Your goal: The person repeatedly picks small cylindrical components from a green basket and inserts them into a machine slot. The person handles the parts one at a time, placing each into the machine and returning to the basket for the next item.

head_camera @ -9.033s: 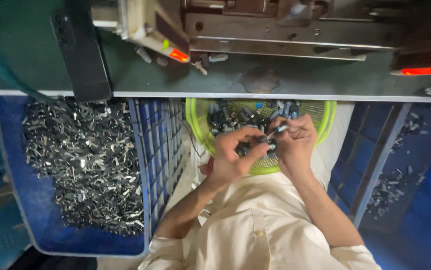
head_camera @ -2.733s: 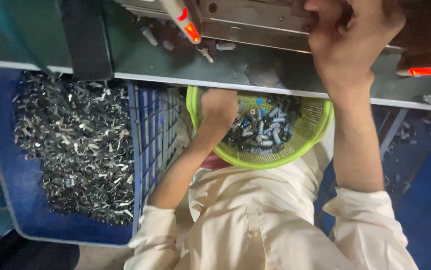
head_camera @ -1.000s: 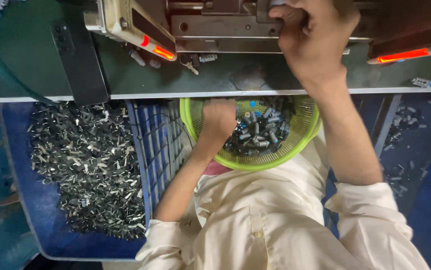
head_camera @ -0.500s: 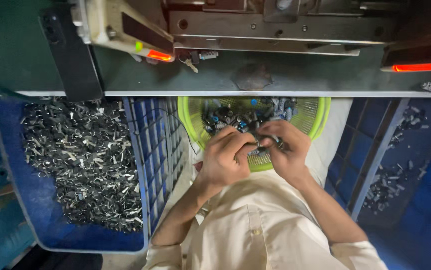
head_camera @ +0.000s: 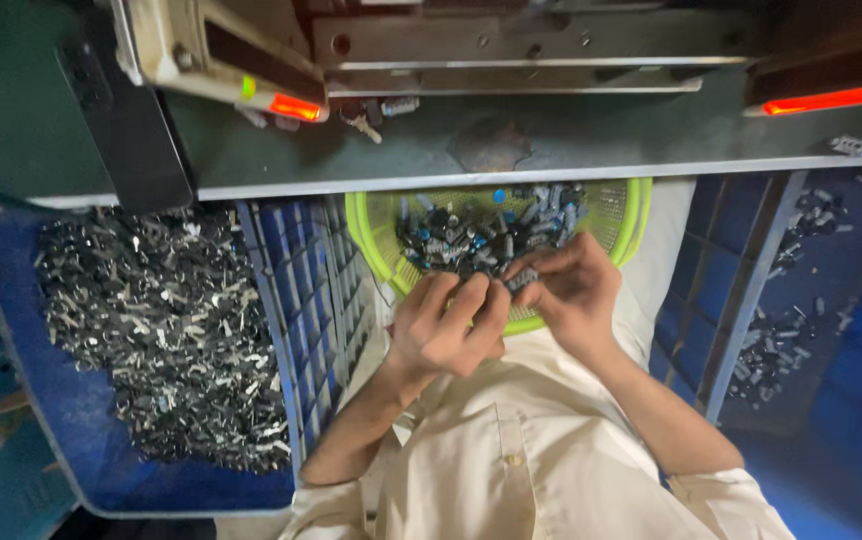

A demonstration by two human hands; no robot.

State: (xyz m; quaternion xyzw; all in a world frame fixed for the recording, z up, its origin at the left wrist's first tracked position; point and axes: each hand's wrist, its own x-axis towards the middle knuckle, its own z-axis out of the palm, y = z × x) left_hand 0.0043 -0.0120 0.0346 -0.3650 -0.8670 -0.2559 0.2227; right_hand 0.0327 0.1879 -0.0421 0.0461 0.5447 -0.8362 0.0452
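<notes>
My left hand (head_camera: 446,325) and my right hand (head_camera: 569,290) meet over the near rim of a round yellow-green basket (head_camera: 623,215) on my lap. The basket holds several small dark and blue metal parts (head_camera: 471,235). Both hands pinch a small metal part (head_camera: 519,282) between their fingertips; its exact shape is too small to tell. My cream shirt (head_camera: 531,470) fills the lower middle of the view.
A blue crate (head_camera: 71,420) on the left is heaped with shiny metal pieces (head_camera: 166,325). Another blue crate (head_camera: 811,290) on the right holds a few pieces. Above runs a green machine table (head_camera: 571,135) with a metal fixture (head_camera: 511,45) and glowing red lights.
One second ago my right hand was up at the machine fixture; it has come down to the basket and joined my left hand, and both now finger a small part.
</notes>
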